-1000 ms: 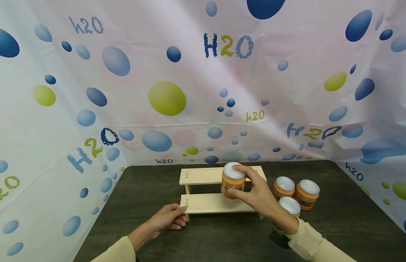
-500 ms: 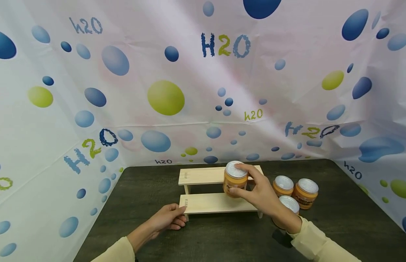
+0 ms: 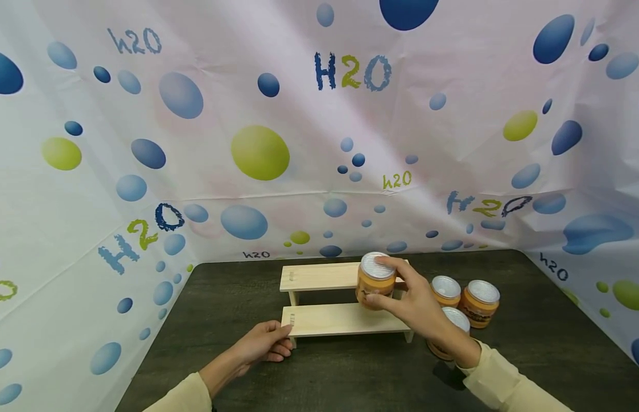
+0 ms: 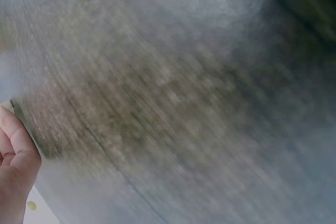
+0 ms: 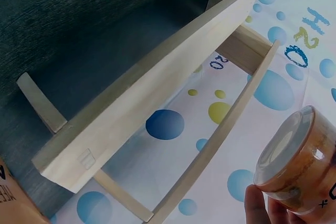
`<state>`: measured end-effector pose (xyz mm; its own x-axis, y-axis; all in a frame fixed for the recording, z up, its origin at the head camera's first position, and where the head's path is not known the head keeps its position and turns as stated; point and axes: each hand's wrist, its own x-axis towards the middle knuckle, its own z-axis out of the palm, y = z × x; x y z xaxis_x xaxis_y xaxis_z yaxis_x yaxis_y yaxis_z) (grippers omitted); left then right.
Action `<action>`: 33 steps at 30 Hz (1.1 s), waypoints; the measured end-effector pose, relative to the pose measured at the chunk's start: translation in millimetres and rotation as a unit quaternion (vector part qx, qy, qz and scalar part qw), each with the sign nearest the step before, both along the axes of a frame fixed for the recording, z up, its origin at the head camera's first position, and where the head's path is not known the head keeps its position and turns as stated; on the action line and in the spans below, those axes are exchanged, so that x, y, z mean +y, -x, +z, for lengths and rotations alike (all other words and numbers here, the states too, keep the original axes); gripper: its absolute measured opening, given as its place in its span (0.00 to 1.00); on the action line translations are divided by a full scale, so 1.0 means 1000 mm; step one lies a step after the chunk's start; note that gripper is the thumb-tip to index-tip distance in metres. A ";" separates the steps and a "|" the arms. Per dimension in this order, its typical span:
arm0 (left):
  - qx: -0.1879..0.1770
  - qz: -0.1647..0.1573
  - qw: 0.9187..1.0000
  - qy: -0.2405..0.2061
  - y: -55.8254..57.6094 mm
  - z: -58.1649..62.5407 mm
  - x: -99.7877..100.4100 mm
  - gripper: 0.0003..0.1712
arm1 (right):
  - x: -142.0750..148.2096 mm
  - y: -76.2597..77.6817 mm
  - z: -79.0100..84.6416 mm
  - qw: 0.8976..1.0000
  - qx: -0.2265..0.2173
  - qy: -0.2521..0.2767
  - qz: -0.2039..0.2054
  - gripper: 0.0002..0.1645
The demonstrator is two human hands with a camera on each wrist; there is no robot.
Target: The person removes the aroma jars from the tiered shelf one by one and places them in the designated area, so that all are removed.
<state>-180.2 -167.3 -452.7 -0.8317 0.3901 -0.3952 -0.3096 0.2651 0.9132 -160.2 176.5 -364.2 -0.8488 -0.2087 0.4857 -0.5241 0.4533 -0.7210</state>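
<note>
A two-step wooden shelf [image 3: 324, 320] stands on the dark table. My left hand [image 3: 263, 345] pinches the left front corner of its lower board, thumb on top and fingers curled beneath. An orange jar with a silvery ribbed lid [image 3: 368, 286] is in my right hand [image 3: 417, 306], gripped between thumb and fingers over the right part of the shelf. In the right wrist view the underside of the jar [image 5: 302, 156] shows, apart from the boards. The left wrist view has only part of the left hand [image 4: 16, 153] at its edge; the rest is blurred.
Three similar jars stand to the right of the shelf: a back left jar [image 3: 445, 289], a back right jar [image 3: 479, 306] and a front jar [image 3: 457, 318] partly behind my right wrist. A white patterned sheet [image 3: 319, 143] hangs behind and beside the table [image 3: 345, 377].
My right hand has shifted the jar a little to the right above the shelf. The left hand keeps its hold on the shelf corner. The head view has turned slightly.
</note>
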 end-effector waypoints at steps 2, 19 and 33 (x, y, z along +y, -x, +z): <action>0.000 -0.001 1.000 0.000 0.001 0.000 0.000 0.20 | 0.001 0.000 0.000 1.000 0.000 0.000 -0.001 0.42; -0.005 -0.007 1.000 0.000 0.006 0.004 -0.002 0.19 | 0.000 0.003 -0.001 1.000 -0.010 0.001 -0.004 0.42; -0.008 -0.006 1.000 0.000 0.010 0.004 -0.003 0.19 | 0.003 0.005 -0.004 1.000 -0.014 0.010 -0.002 0.41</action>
<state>-190.5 -170.1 -448.7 -0.8206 0.4003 -0.4080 -0.3204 0.2690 0.9083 -164.9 179.9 -367.8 -0.8630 -0.1951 0.4659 -0.5016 0.4406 -0.7445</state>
